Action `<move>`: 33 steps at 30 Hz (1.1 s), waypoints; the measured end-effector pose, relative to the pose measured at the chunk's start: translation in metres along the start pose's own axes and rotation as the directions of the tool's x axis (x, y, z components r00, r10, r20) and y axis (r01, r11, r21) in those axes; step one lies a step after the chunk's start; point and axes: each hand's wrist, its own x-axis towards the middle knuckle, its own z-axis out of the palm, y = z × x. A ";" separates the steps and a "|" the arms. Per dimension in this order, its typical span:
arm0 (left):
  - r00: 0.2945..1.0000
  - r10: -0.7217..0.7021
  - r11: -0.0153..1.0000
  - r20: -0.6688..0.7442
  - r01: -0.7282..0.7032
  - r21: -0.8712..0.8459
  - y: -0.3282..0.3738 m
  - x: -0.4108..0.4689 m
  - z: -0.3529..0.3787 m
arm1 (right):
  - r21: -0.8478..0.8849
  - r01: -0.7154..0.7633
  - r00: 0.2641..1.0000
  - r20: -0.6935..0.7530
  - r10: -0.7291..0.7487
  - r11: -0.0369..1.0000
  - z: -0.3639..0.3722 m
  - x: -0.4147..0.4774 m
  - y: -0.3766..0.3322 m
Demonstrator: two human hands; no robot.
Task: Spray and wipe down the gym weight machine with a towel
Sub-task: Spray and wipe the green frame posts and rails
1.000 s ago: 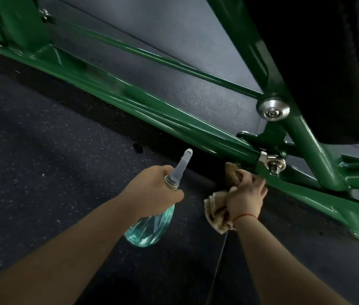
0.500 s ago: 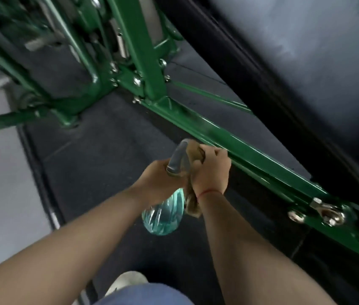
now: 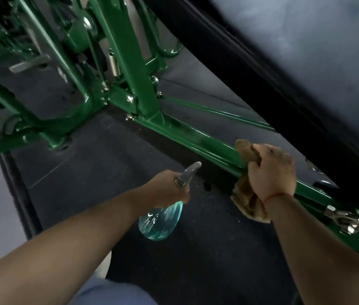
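One tan towel (image 3: pixel 247 205) is draped over the lower green frame rail (image 3: pixel 187 134) of the weight machine and clamped round it by the curled fingers of the right hand (image 3: pixel 272 172); the spray bottle (image 3: pixel 159 221), part-filled with blue liquid, is gripped at the neck by the left hand (image 3: pixel 165 188), just beside the rail, above the dark floor (image 3: pixel 108 172). Wiping of this rail is judged to be under way; the uprights (image 3: pixel 130 62) and the black pad (image 3: pixel 306 51) are presumed outstanding.
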 end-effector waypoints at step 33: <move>0.994 0.023 0.955 -0.103 -0.052 -0.292 -0.135 0.066 -0.146 | -0.436 0.210 0.938 0.341 -0.054 0.875 0.175 0.103 -0.183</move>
